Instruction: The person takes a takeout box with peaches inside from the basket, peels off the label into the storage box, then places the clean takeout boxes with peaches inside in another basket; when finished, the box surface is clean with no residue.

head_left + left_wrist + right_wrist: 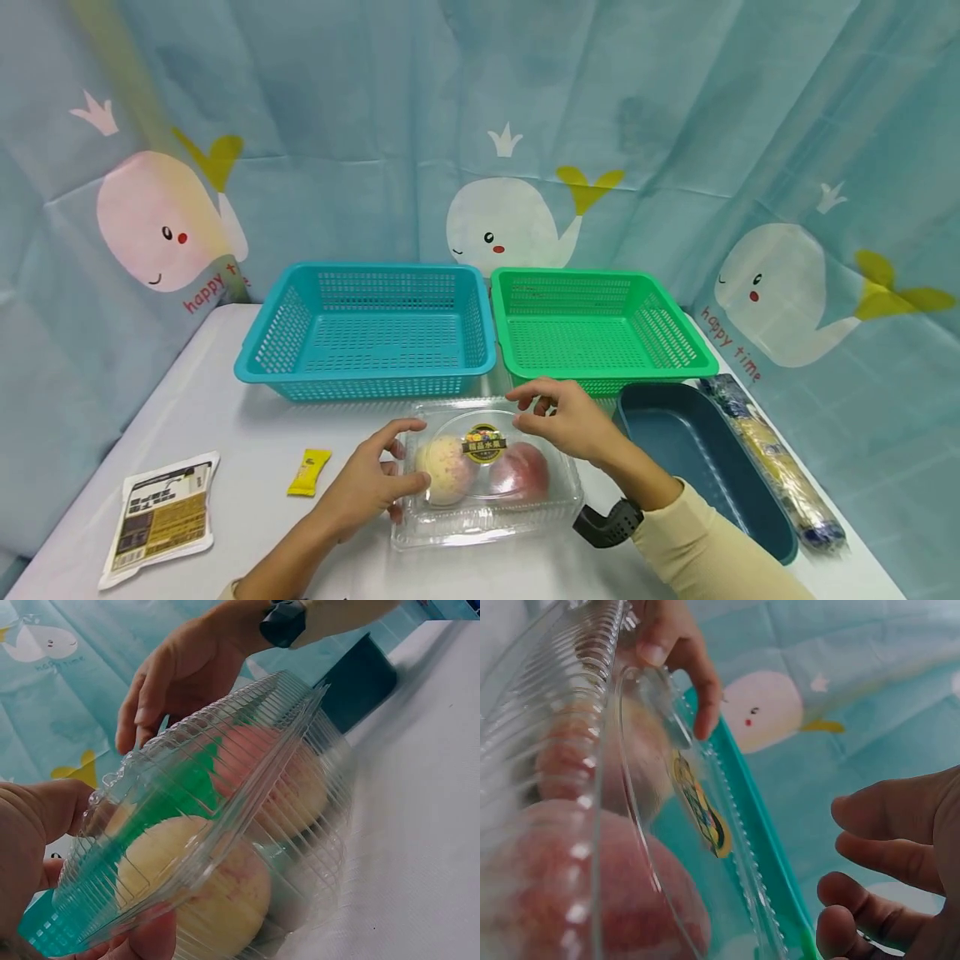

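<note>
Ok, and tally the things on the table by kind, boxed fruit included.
Perforated plastic baskets, one turquoise, one green: 2
Oblong dark blue tray: 1
Clear plastic clamshell box: 1
Round fruits, one cream, one red: 2
Packages, flat white-brown, small yellow, long clear-wrapped: 3
Total: 9

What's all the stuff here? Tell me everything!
clamshell box: 1, clear, front centre
peaches: 2, yellowish and reddish, inside box
sticker: 1, black and gold, lid
blue basket: 1, blue, back left
green basket: 1, green, back right
tub: 1, dark blue, right of box
long packet: 1, yellow and blue, far right
small packet: 1, yellow, left of box
pouch: 1, white and brown, far left
table: 1, white, beneath
whale curtain: 1, light blue, behind
wristband: 1, black, right wrist
sleeves: 2, beige, forearms
left hand: 1, holding box
right hand: 1, above box
</note>
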